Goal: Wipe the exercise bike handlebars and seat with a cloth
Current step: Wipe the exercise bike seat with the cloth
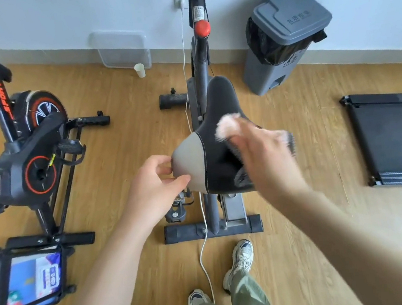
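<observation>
The exercise bike stands in the middle of the view, its black and grey seat pointing away from me. My left hand grips the seat's grey left rear edge with thumb and fingers. My right hand, blurred by motion, holds a pale pink cloth against the black top of the seat on its right side. The handlebars are out of view above the frame's top edge.
A second black and orange bike stands at the left. A grey lidded bin sits at the wall, a treadmill lies at the right. A white cable runs from the wall socket down past my shoes.
</observation>
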